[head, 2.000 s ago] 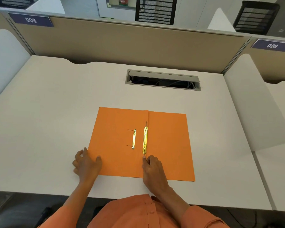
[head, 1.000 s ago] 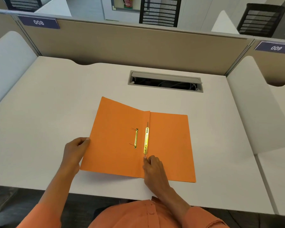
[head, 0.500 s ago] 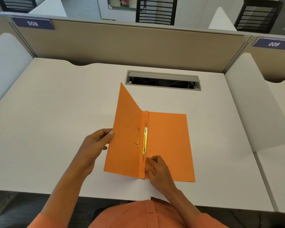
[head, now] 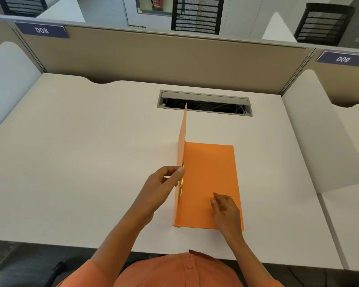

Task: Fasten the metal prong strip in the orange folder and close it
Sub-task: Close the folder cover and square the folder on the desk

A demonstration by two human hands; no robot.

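The orange folder (head: 210, 183) is lying near the front edge of the white tabletop (head: 81, 162), its back cover flat and its front cover (head: 182, 154) standing almost upright along the spine, seen nearly edge-on. The left hand (head: 162, 189) is pinching that raised cover between thumb and fingertips about halfway along its free edge. The right hand (head: 224, 206) is resting on the flat cover near its lower right part, fingers loosely curled and holding nothing, seemingly steadying the card. The metal prong strip (head: 182, 179) is showing as a thin brass-coloured line lying flat against the spine fold, so the fastening looks done; whether the prongs are fully bent over cannot be told from this angle. What is left, by my reading, is lowering the cover onto the back half and pressing it flat. The folder is thin matte card with crisp square corners; the strip is narrow, glossy and stiff-looking. The tabletop is smooth and pale, with a grey cable slot (head: 204, 102) set into it beyond the folder.
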